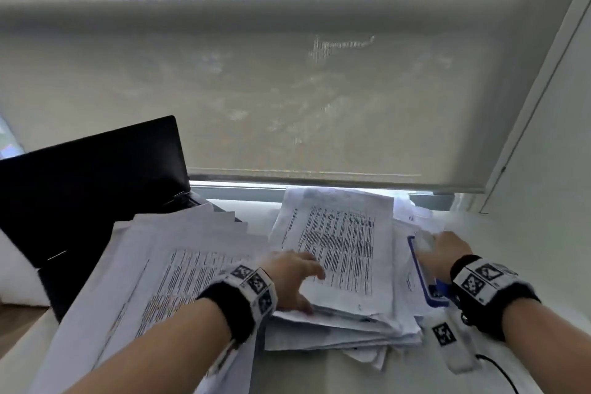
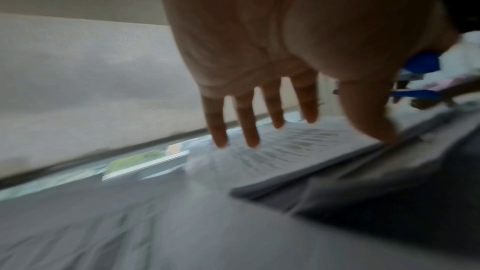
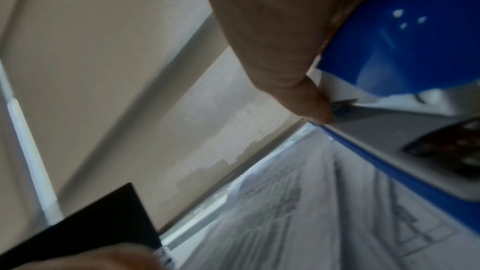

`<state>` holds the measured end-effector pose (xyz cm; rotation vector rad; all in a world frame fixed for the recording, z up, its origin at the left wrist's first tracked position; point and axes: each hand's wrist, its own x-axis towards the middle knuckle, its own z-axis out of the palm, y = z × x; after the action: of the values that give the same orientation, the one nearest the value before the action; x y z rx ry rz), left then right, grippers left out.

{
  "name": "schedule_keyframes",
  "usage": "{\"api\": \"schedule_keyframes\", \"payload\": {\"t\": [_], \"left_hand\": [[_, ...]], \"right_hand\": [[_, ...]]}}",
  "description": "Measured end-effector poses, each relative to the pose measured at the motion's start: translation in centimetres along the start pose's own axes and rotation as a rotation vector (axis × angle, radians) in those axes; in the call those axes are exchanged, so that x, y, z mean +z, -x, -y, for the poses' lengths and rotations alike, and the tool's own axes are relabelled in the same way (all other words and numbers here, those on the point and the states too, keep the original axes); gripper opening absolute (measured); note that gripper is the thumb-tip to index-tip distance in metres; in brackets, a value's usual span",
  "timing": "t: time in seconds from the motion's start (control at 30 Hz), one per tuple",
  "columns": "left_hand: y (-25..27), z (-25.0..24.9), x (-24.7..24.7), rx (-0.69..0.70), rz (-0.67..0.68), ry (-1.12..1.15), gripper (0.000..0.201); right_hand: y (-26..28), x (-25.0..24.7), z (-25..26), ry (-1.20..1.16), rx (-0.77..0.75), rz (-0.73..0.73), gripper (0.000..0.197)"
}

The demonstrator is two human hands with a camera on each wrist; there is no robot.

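Gripping a blue-and-white plastic stapler (image 1: 423, 272), thumb (image 3: 298, 93) shown only by its wrist view, the right hand (image 1: 447, 253) sits right of an untidy white printed-paper stack (image 1: 348, 249) under the relaxed left hand (image 1: 292, 275).

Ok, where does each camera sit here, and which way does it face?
Head: on the head, facing forward and down at the paper stack below the blind; both forearms, left hand and right hand show.
Left wrist: looks along the palm toward the blind; spread fingers above the stack.
Right wrist: looks along the thumb, pressed on the blue stapler that hand grips.
Shared: both wrist views show stack, blind and stapler.
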<state>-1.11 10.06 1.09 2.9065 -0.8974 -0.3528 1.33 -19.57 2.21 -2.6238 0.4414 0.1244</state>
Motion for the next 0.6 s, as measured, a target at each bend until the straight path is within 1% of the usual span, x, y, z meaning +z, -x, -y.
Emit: {"api": "schedule_keyframes", "payload": {"t": [0.07, 0.1, 0.17, 0.23, 0.33, 0.4, 0.5, 0.53, 0.6], "left_hand": [[-1.4, -0.9, 0.4, 0.053, 0.107, -0.087, 0.066], [-1.7, -1.2, 0.3, 0.07, 0.134, -0.118, 0.066], [-2.0, -1.1, 0.4, 0.093, 0.149, -0.117, 0.06], [-1.8, -0.8, 0.2, 0.092, 0.139, -0.062, 0.046], [-1.5, -0.6, 0.0, 0.072, 0.081, 0.053, 0.019], [-1.0, -1.0, -0.3, 0.03, 0.029, 0.074, 0.017], [-0.1, -1.5, -0.9, -0.033, -0.103, 0.066, 0.017], [0.1, -1.6, -1.0, -0.043, -0.145, 0.056, 0.016], [0.8, -2.0, -1.3, -0.068, -0.192, 0.053, 0.015]], "right_hand": [[-1.2, 0.5, -0.6, 0.016, 0.052, 0.012, 0.026], [-1.7, 0.8, -0.9, 0.025, 0.073, 0.007, 0.029], [-2.9, 1.5, -1.5, 0.039, 0.086, -0.024, 0.036], [-3.9, 1.9, -1.7, 0.05, 0.13, -0.04, 0.037], [-4.7, 1.3, -1.2, 0.064, 0.181, -0.073, 0.029], [-4.9, 0.6, -1.1, 0.084, 0.187, -0.076, 0.026], [-5.1, -0.2, -1.6, 0.118, 0.163, -0.068, 0.023], [-5.1, -0.2, -1.9, 0.102, 0.134, -0.083, 0.025], [-4.8, -0.1, -2.8, 0.098, 0.071, -0.098, 0.038]]}}
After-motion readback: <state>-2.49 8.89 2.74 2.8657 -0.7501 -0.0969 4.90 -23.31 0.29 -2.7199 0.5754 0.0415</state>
